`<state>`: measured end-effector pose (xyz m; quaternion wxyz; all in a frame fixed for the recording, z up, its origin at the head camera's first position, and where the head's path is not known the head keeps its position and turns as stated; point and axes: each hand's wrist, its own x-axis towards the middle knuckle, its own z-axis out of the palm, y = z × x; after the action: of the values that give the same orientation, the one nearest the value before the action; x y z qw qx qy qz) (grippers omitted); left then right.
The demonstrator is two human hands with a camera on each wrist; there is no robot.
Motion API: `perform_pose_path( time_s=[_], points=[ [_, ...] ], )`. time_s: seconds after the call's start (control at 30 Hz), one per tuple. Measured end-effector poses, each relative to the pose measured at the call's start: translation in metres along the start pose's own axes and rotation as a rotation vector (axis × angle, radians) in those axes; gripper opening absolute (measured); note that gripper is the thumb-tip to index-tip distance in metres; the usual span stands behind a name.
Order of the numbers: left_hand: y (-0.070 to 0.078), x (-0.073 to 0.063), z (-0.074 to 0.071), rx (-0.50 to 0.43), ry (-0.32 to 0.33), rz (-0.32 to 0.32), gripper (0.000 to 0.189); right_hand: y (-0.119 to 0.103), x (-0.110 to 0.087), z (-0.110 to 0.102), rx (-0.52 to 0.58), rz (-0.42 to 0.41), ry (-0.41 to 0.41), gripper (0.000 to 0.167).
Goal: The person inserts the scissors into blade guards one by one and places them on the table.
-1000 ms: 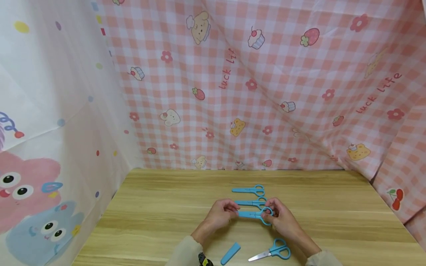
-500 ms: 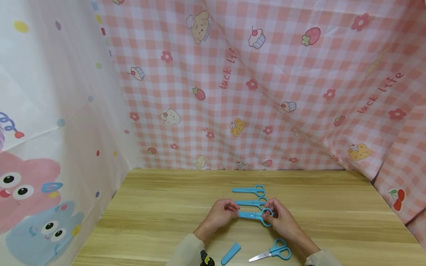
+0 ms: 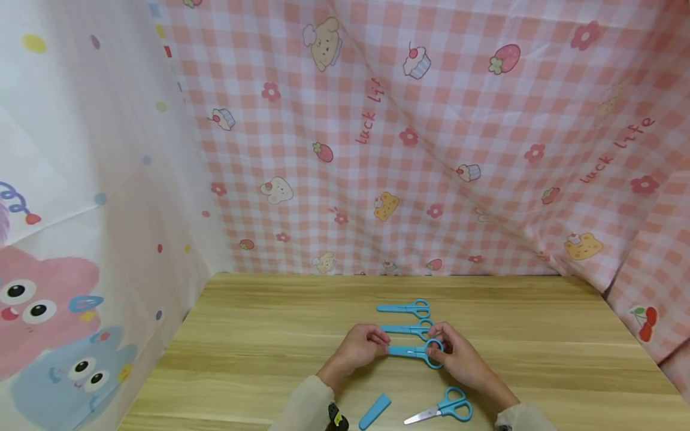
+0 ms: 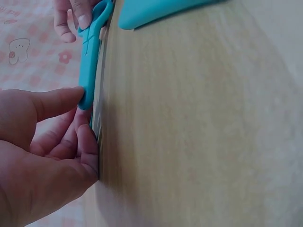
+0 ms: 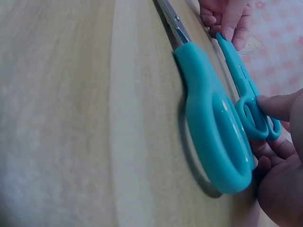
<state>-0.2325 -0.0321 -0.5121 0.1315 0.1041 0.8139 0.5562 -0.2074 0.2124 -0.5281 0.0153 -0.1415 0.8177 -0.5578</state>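
Observation:
Both hands hold one pair of blue scissors with a blue blade cover over its blades. My left hand pinches the covered tip between thumb and fingers, as the left wrist view shows on the cover. At the other end my right hand pinches the finger loops, thumb on top. Closer to me lie uncovered scissors with bare metal blades, their handle large in the right wrist view. Left of them lies a loose blue blade cover.
Two more covered blue scissors, the farther pair and the nearer pair, lie parallel beyond the hands. The wooden table meets a pink checked cloth at its back edge. A white printed cloth hangs at left.
The held scissors have come slightly closer to me, both hands keeping their grip. My left hand has shifted a little to the right. The things on the table lie as before.

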Motion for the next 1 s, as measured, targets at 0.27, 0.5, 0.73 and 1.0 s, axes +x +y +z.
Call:
perform_pose_path(
  time_s=[0.27, 0.5, 0.73, 1.0],
  points=[
    [-0.0002, 0.0009, 0.0014, 0.006, -0.009, -0.003, 0.007, 0.0047, -0.0016, -0.0020, 0.050, -0.047, -0.008, 0.027],
    [-0.0011, 0.0009, 0.0007, 0.025, -0.001, 0.010, 0.007, 0.0051, -0.0026, -0.0012, 0.069, -0.067, -0.011, 0.028],
    [-0.0009, 0.0002, 0.0010, 0.048, 0.011, -0.005, 0.008, 0.0031, -0.0033, 0.0026, 0.016, 0.014, 0.023, 0.026],
    [0.0018, -0.0019, -0.0001, 0.032, 0.005, -0.004, 0.007, 0.0071, -0.0030, 0.0042, 0.017, 0.024, 0.040, 0.027]
  ],
)
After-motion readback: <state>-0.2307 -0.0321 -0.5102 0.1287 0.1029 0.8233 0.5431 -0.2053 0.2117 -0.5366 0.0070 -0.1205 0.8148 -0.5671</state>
